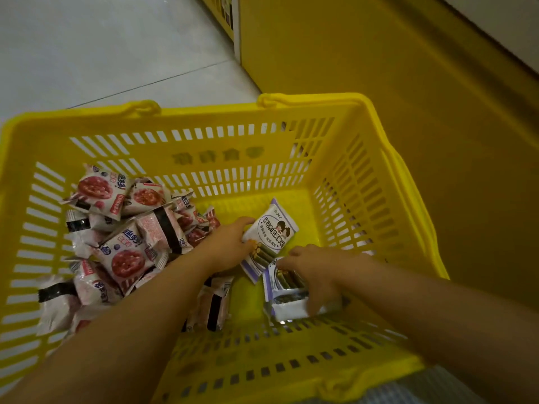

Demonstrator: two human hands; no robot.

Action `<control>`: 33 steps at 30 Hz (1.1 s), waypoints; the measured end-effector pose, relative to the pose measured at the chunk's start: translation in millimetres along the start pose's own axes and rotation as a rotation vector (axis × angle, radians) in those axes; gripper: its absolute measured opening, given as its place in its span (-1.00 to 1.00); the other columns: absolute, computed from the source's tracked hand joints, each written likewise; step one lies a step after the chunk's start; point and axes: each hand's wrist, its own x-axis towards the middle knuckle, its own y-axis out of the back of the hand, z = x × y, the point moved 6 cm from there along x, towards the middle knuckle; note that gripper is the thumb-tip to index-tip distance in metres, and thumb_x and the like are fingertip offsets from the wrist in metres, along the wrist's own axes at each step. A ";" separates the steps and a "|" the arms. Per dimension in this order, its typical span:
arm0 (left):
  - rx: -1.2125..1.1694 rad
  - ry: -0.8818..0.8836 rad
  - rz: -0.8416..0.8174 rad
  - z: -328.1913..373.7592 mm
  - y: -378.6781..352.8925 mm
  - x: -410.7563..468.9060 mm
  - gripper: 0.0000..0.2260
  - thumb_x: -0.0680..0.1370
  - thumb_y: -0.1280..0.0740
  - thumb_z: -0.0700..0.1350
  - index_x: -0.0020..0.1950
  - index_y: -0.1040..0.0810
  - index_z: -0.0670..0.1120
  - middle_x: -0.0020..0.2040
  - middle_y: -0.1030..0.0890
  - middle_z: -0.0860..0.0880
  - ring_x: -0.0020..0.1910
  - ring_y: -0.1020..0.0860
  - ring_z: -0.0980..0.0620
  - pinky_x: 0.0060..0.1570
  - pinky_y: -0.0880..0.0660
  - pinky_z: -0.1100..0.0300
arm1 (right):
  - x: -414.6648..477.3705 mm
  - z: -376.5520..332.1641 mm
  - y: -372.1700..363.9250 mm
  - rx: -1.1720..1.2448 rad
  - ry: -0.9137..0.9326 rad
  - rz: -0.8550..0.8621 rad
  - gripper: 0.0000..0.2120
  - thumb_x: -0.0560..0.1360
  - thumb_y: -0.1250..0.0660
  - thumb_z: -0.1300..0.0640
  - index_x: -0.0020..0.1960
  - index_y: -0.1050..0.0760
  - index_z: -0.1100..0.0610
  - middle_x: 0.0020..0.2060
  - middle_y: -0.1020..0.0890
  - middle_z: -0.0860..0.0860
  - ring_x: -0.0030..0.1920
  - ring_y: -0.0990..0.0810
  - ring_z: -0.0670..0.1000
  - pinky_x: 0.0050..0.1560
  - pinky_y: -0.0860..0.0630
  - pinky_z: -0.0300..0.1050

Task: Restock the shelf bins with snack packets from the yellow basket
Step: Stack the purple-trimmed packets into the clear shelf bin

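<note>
Since the purple packet (274, 231) is pinched only along its left edge, with thumb above and fingertips on the printed face, a slip is the main hazard to be judged: the film looks slick, and a quick lift could let the packet swing or drop back into the yellow basket (204, 112). The grip of the left hand (230, 246) is clamped on that edge, and the packet is held low inside the basket, right of centre, just above the bottom. Its long axis runs from near to far, leaning slightly right, with the far end pointed at the basket's far wall and the face turned upward. The grip of the right hand (315, 272) is closed over a small stack of purple packets (288, 298) by the near right wall; whether every packet is secured cannot be told, so the stack could fan out and shed one when raised. A heap of pink packets (116, 228) is piled at the left, touching the left forearm, and could be dragged along. No shelf bins are seen, so a blind carry is implied.
</note>
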 end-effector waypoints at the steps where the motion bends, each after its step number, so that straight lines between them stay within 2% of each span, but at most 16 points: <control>1: -0.018 0.003 0.007 -0.5 0.9 -0.1 -0.53 0.64 -0.19 -0.05 0.52 -0.14 0.04 0.37 -0.44 -0.10 -0.17 -0.52 0.09 -0.28 -0.45 0.24 | 1.2 -1.8 3.2 0.012 0.021 0.083 -0.11 0.26 -0.51 -0.10 0.48 -0.16 -0.07 0.33 -0.36 0.03 0.29 -0.40 0.15 0.13 -0.47 0.04; 3: -0.076 0.020 0.049 -1.8 6.1 -0.1 -0.56 0.65 -0.18 -0.05 0.51 -0.16 0.02 0.35 -0.47 -0.09 -0.03 -0.57 -0.01 -0.17 -0.51 0.16 | 2.9 -3.7 11.0 0.031 0.060 0.230 -0.25 0.29 -0.45 -0.11 0.42 -0.24 -0.06 0.27 -0.41 0.01 0.23 -0.44 0.13 0.03 -0.45 -0.05; 4: -0.104 0.028 0.081 -2.8 9.6 0.3 -0.56 0.64 -0.18 -0.05 0.51 -0.17 0.00 0.28 -0.51 -0.08 -0.04 -0.58 0.00 -0.22 -0.52 0.19 | 4.1 -3.7 12.8 0.016 0.075 0.266 -0.26 0.31 -0.44 -0.09 0.42 -0.23 -0.05 0.27 -0.40 0.01 0.23 -0.43 0.13 0.00 -0.40 -0.06; 7: -0.137 0.035 0.119 -3.8 13.9 0.8 -0.57 0.63 -0.20 -0.06 0.48 -0.21 0.01 0.00 -0.54 0.03 -0.23 -0.57 0.09 -0.47 -0.42 0.35 | 9.6 -0.7 7.4 -0.094 0.042 0.243 -0.08 0.31 -0.48 -0.14 0.50 -0.04 -0.04 0.41 -0.25 0.05 0.34 -0.31 0.16 0.17 -0.39 0.06; 9: -0.149 0.039 0.127 -3.5 12.9 0.2 -0.58 0.63 -0.21 -0.06 0.48 -0.22 0.02 -0.03 -0.53 0.03 -0.24 -0.57 0.10 -0.48 -0.41 0.36 | 12.2 6.5 2.2 -0.162 -0.033 0.184 0.08 0.29 -0.52 -0.17 0.54 0.12 -0.01 0.48 -0.14 0.11 0.42 -0.23 0.19 0.29 -0.36 0.15; 11: -0.171 0.036 0.140 -3.4 12.0 -0.5 -0.58 0.63 -0.22 -0.07 0.48 -0.23 0.03 -0.03 -0.54 0.03 -0.21 -0.58 0.10 -0.44 -0.44 0.33 | 13.5 11.7 1.0 -0.159 -0.076 0.144 0.16 0.27 -0.54 -0.16 0.55 0.20 0.00 0.48 -0.17 0.14 0.42 -0.24 0.20 0.31 -0.37 0.15; 14: -0.192 0.044 0.158 -2.3 14.7 -1.1 -0.57 0.62 -0.23 -0.07 0.48 -0.22 0.03 -0.07 -0.52 0.07 -0.24 -0.57 0.12 -0.49 -0.42 0.36 | 15.8 12.1 5.9 -0.128 -0.080 0.149 0.09 0.27 -0.55 -0.13 0.55 0.08 0.03 0.39 -0.30 0.13 0.34 -0.33 0.19 0.26 -0.41 0.10; 17: -0.191 0.048 0.186 -0.8 21.5 -1.6 -0.53 0.61 -0.25 -0.07 0.50 -0.20 0.02 -0.12 -0.48 0.13 -0.25 -0.53 0.16 -0.47 -0.40 0.37 | 15.1 6.9 11.4 -0.044 -0.073 0.203 -0.24 0.34 -0.48 0.01 0.43 -0.19 0.05 0.23 -0.47 0.11 0.21 -0.48 0.18 0.06 -0.46 0.01; 20: -0.162 0.060 0.201 1.0 33.8 -2.3 -0.51 0.60 -0.26 -0.07 0.50 -0.19 0.05 -0.02 -0.46 0.06 -0.27 -0.51 0.14 -0.44 -0.38 0.35 | 7.2 4.5 23.7 -0.001 -0.078 0.264 -0.45 0.34 -0.44 0.07 0.27 -0.33 0.04 0.10 -0.55 0.08 0.08 -0.56 0.16 -0.13 -0.40 -0.07; 24: -0.193 0.082 0.141 -0.2 52.2 -4.0 -0.50 0.61 -0.22 -0.09 0.51 -0.15 0.15 0.10 -0.46 0.01 -0.39 -0.49 0.09 -0.45 -0.42 0.26 | -14.8 7.9 61.3 0.020 -0.083 0.467 -0.50 0.31 -0.46 0.03 0.18 -0.37 0.02 0.07 -0.52 0.02 0.02 -0.56 0.11 -0.21 -0.34 -0.15; 26: -0.199 0.051 0.088 2.9 58.3 -6.6 -0.51 0.63 -0.21 -0.10 0.49 -0.16 0.23 0.25 -0.45 -0.05 -0.33 -0.48 0.15 -0.40 -0.43 0.28 | -28.7 8.2 83.0 0.046 -0.067 0.589 -0.50 0.30 -0.46 -0.02 0.18 -0.38 0.01 0.08 -0.45 -0.01 -0.01 -0.55 0.08 -0.22 -0.35 -0.14; 28: -0.217 0.020 0.047 9.6 63.0 -11.2 -0.57 0.62 -0.18 -0.14 0.41 -0.33 0.27 0.31 -0.49 -0.09 -0.15 -0.49 0.06 -0.24 -0.47 0.21 | -44.9 7.3 101.9 0.105 -0.032 0.697 -0.52 0.29 -0.45 -0.04 0.15 -0.40 0.03 0.05 -0.43 -0.02 -0.01 -0.54 0.08 -0.18 -0.39 -0.10; 30: -0.252 0.009 0.050 17.4 69.1 -18.8 -0.58 0.59 -0.16 -0.20 0.23 -0.50 0.29 0.13 -0.59 -0.13 -0.15 -0.51 -0.08 -0.17 -0.49 0.06 | -64.0 5.2 115.7 0.099 0.002 0.786 -0.55 0.27 -0.45 -0.01 0.11 -0.42 0.03 0.02 -0.46 -0.03 -0.01 -0.52 0.07 -0.20 -0.37 -0.10; 32: -0.301 0.010 0.070 26.4 78.6 -29.5 -0.58 0.58 -0.16 -0.22 0.01 -0.59 0.33 0.08 -0.60 -0.04 -0.06 -0.57 -0.21 -0.04 -0.55 -0.03 | -86.2 3.0 126.0 0.054 0.018 0.874 -0.56 0.26 -0.45 0.01 0.11 -0.46 0.01 -0.01 -0.49 -0.06 -0.03 -0.52 0.04 -0.24 -0.29 -0.14; 33: -0.341 0.011 0.073 31.8 83.1 -36.2 -0.57 0.59 -0.16 -0.22 -0.08 -0.61 0.33 0.10 -0.58 0.02 0.02 -0.58 -0.18 0.03 -0.57 -0.04 | -98.6 2.2 130.5 0.044 0.019 0.919 -0.57 0.26 -0.45 0.02 0.11 -0.47 0.01 -0.03 -0.50 -0.06 -0.03 -0.52 0.04 -0.24 -0.27 -0.14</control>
